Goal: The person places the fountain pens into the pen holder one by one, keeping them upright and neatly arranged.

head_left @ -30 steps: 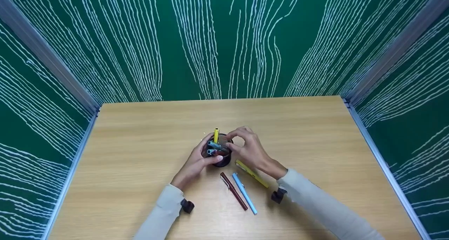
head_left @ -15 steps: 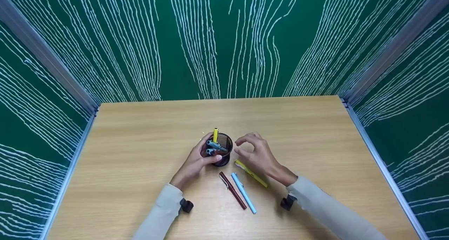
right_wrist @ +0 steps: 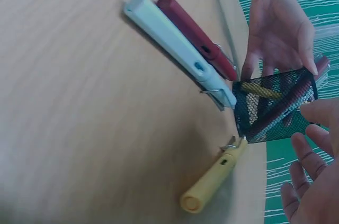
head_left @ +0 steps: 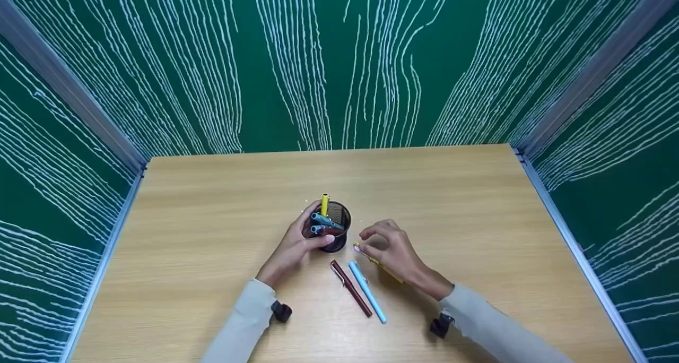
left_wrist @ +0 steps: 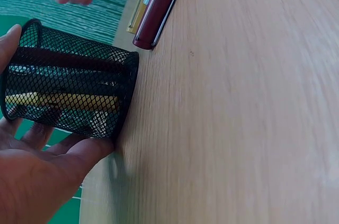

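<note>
My left hand (head_left: pixel 290 246) grips a black mesh pen cup (head_left: pixel 339 242) from its left side, thumb at the front. Standing in the cup are a yellow pen (head_left: pixel 325 205) and a few others with bluish ends (head_left: pixel 320 217); a dark red barrel shows through the mesh in the wrist views. My right hand (head_left: pixel 395 250) hovers over another yellow pen (right_wrist: pixel 209 182) lying to the right of the cup. Its fingers are loosely bent with nothing between them, apart from that pen in the right wrist view. In the head view the hand partly hides this pen.
A dark red pen (head_left: pixel 351 290) and a light blue pen (head_left: pixel 368 294) lie side by side on the wooden table (head_left: pixel 212 219), in front of the cup. Green panels (head_left: pixel 371 66) with white wavy lines stand behind the table and along both sides.
My right hand has drawn back from the cup's mouth, moving right and then down over the loose yellow pen. The left hand and cup have stayed in place.
</note>
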The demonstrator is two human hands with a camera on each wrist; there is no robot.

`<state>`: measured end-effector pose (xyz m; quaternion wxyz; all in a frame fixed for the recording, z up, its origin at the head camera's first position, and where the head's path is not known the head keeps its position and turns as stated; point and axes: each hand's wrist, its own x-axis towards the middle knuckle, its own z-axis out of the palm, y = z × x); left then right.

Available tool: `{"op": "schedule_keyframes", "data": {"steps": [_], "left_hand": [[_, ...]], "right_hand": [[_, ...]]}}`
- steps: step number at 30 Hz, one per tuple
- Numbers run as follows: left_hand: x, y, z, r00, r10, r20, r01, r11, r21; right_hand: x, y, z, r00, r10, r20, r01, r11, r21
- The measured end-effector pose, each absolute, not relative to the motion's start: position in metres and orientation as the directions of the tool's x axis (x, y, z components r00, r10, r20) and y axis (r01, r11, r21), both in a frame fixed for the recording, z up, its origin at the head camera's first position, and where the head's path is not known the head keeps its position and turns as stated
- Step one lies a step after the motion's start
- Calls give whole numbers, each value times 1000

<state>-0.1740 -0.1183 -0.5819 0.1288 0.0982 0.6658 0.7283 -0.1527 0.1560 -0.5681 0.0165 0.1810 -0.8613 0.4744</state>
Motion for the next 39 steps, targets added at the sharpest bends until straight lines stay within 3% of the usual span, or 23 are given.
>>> {"op": "schedule_keyframes", "data": {"steps": [18,39], "left_hand": [[-174,-119,-583,-946,322,-15,-43,-78,996],[-173,-119,-581,-948,318,-17,-50,-96,994]], "right_hand": [[-140,171,-595,-957,-239,165,-267,500,-824],[-134,180,-619,-956,-235,176,-285,596,-751]]}}
